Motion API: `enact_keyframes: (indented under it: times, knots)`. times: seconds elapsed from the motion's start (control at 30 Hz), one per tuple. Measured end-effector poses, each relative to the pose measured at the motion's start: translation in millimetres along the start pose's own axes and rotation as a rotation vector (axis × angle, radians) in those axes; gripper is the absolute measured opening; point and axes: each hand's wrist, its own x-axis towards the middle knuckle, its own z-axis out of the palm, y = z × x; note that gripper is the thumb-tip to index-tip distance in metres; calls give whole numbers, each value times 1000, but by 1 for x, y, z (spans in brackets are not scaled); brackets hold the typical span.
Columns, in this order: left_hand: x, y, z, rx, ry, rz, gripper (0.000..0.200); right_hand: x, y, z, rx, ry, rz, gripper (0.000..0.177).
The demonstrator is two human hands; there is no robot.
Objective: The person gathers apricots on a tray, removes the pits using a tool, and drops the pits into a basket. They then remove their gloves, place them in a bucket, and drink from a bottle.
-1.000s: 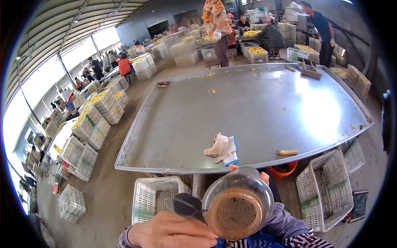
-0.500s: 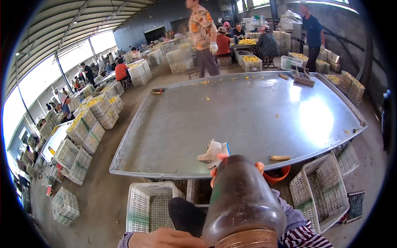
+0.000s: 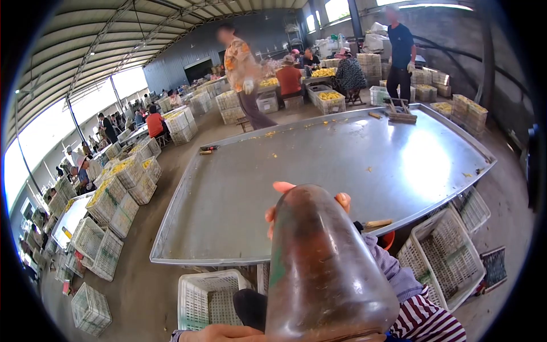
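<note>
A large, clear brownish plastic jar [image 3: 327, 273] fills the lower middle, tilted with its base away from me and its neck toward me. My right hand [image 3: 282, 187] wraps around the far end, fingertips showing on both sides of it. At the bottom edge, my left hand [image 3: 228, 332] lies against the jar's near left side; its fingers are mostly hidden or cut off. Beyond the jar stretches a metal-topped table [image 3: 245, 194]. A wooden-handled tool [image 3: 377, 223] lies on its front edge, right of the jar.
White plastic crates [image 3: 208, 296] stand below the table, with another crate [image 3: 441, 256] at right. A wooden object [image 3: 402, 117] sits at the far right corner. A person in a floral shirt [image 3: 240, 62] is beyond the table; stacked crates of yellow produce [image 3: 108, 196] line the left.
The jar's far end has tipped up and its neck has dropped mostly out of view. A white glove beside my right hand no longer shows. The view has shifted; the person in floral has moved left.
</note>
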Motion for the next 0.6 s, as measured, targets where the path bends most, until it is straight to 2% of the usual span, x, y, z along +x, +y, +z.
enact_keyframes:
  times: [0.2, 0.4, 0.6]
  knots:
    - [6, -9, 2, 7, 30, 62, 37, 20, -13, 7, -127, -21, -36, 106]
    - [17, -25, 19, 1, 61, 76, 37, 39, -28, 19, -215, -84, -2, 111]
    - [23, -32, 32, 2, 79, 75, 36, 51, -33, 33, -221, -116, 9, 110]
